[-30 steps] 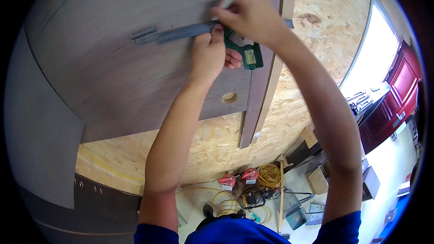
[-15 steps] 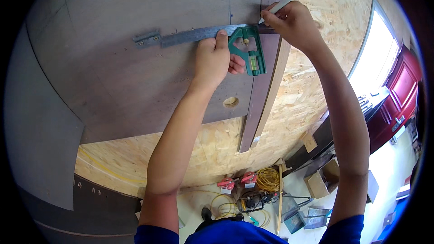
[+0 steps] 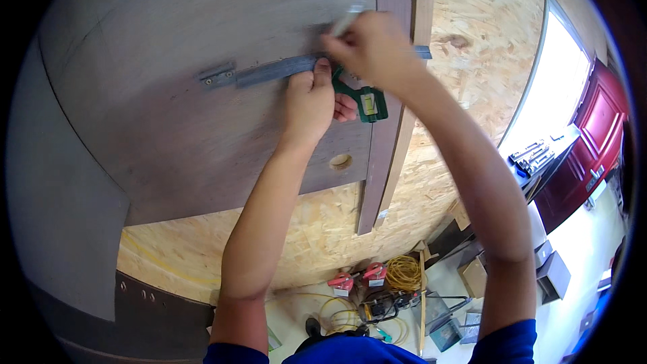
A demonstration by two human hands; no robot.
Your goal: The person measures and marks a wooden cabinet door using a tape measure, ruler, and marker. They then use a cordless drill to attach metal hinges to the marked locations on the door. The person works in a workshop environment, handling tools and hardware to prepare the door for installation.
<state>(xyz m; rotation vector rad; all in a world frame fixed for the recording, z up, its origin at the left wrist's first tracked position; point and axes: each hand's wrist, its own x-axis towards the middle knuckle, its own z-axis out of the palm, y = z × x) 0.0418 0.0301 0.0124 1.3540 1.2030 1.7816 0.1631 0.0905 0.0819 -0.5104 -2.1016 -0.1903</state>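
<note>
Here the left hand (image 3: 311, 98) presses the square (image 3: 367, 101) flat on the panel (image 3: 202, 94), while the right hand (image 3: 371, 47) pinches a pencil (image 3: 347, 21) above it, marking; steadiness looks needed.

Wall: bare chipboard sheeting (image 3: 472, 114).
Door: dark red door (image 3: 593, 155) at far right.
Floor: coil of yellow cable (image 3: 403, 273) beside two red clamps (image 3: 357, 278).
</note>
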